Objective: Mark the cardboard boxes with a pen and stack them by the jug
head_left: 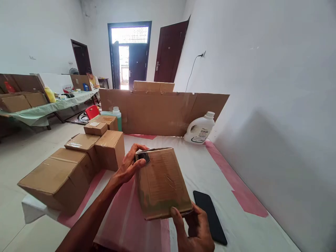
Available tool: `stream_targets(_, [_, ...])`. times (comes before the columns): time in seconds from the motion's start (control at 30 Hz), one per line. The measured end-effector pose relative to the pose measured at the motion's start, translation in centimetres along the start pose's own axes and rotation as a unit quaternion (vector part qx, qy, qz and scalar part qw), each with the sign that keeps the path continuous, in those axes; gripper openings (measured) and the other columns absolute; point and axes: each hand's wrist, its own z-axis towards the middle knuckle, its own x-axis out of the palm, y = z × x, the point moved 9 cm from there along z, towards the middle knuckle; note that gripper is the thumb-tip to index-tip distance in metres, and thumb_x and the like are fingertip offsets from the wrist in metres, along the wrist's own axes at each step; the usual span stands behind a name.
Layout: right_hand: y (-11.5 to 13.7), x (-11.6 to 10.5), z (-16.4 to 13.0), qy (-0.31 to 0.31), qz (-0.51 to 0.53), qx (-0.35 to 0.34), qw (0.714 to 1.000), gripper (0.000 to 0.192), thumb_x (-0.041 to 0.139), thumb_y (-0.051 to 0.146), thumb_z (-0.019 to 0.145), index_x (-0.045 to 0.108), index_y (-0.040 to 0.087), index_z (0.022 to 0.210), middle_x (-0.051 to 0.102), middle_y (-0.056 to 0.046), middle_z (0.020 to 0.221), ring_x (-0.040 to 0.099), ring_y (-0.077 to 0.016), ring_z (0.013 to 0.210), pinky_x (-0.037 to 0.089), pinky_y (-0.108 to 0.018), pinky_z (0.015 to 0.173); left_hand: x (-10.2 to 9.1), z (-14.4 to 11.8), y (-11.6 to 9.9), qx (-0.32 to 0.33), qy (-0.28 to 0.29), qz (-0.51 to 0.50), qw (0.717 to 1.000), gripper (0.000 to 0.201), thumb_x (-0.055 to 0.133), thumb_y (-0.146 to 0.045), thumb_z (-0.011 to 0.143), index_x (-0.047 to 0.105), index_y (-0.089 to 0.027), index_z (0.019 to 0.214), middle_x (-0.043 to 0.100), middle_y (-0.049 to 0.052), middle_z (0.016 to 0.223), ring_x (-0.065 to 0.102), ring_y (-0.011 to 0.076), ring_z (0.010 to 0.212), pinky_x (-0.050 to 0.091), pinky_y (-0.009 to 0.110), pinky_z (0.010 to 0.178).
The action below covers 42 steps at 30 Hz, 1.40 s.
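Observation:
A brown cardboard box is held tilted between my two hands above the covered table. My left hand grips its far left corner, thumb on the face beside a dark patch and fingers behind the edge. At the near right corner, my right hand pinches the box, with the thumb on the near edge and the fingers underneath, partly hidden. The face toward me has scuffs and a greenish stain along its near end. A black phone lies flat on the table just right of the box.
Several cardboard boxes stand along the table's left edge. A cardboard panel rises at the back, with a white jug before it and a green-liquid bottle at left. A wall borders the right. Someone sits far off.

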Motion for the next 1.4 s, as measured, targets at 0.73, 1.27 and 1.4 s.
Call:
stream_targets(0.73, [-10.5, 0.2, 6.4, 0.189, -0.516, 0.031, 0.835, 0.017, 0.060, 0.036, 0.096, 0.059, 0.019, 0.099, 0.075, -0.017, 0.104, 0.073, -0.0298, 0.094, 0.038, -0.029, 0.065, 1.5, -3.2, 0.3, -0.053, 0.036, 0.022, 0.998, 0.066, 0.071, -0.051, 0.087, 0.043, -0.028, 0.143, 0.047, 0.010, 0.151, 0.046, 0.0338, 0.140, 0.036, 0.051, 0.118])
stream_targets(1.27, [2.2, -8.1, 8.0, -0.145, 0.167, -0.084, 0.972, 0.030, 0.078, 0.043, 0.076, 0.058, 0.022, 0.084, 0.066, 0.006, 0.061, 0.063, -0.0155, 0.047, 0.048, -0.025, 0.046, 3.4, -3.5, -1.1, -0.019, 0.052, 0.015, 0.998, 0.072, 0.081, -0.035, 0.077, 0.045, -0.029, 0.139, 0.043, 0.008, 0.152, 0.044, 0.0290, 0.141, 0.037, 0.046, 0.119])
stream_targets(1.4, [8.2, -1.8, 5.3, 0.014, 0.250, -0.133, 0.959, 0.022, 0.077, 0.038, 0.083, 0.067, 0.020, 0.090, 0.074, 0.001, 0.079, 0.071, -0.0166, 0.060, 0.057, -0.028, 0.057, 3.4, -3.3, -1.4, -0.012, 0.042, -0.001, 0.999, 0.070, 0.081, -0.035, 0.077, 0.046, -0.027, 0.137, 0.045, 0.010, 0.149, 0.046, 0.0294, 0.139, 0.037, 0.047, 0.119])
